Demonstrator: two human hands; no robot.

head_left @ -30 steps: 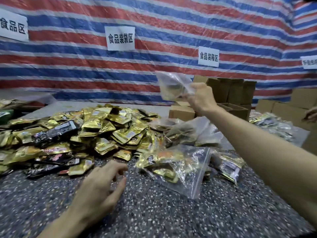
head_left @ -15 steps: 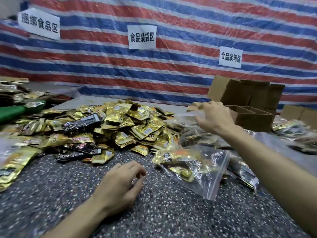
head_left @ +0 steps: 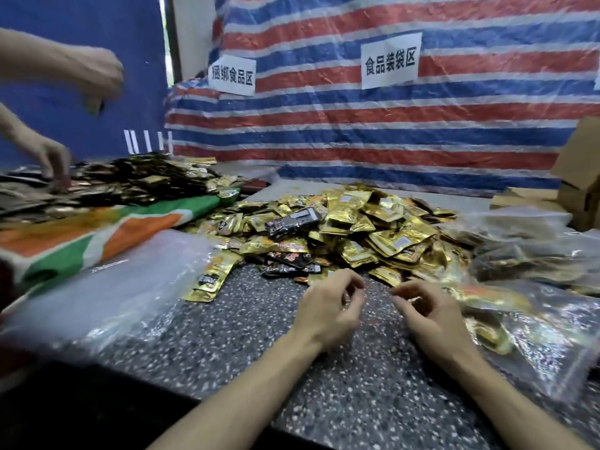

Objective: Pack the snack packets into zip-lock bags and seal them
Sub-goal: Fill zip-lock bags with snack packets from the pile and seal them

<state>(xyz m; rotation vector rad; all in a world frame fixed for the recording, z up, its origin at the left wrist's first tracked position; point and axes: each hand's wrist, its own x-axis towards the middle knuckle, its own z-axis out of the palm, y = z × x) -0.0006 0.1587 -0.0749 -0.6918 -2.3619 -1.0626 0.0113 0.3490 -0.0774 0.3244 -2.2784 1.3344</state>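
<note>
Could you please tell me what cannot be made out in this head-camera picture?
Head view only:
1. Print on the snack packets: too small, washed out by glare.
2. Filled zip-lock bag: partly cut off by the right edge, its seal too blurred to judge.
3. Small item in another person's raised hand: motion-blurred.
4. Cardboard boxes: cut by the right edge, insides hidden by their own walls.
</note>
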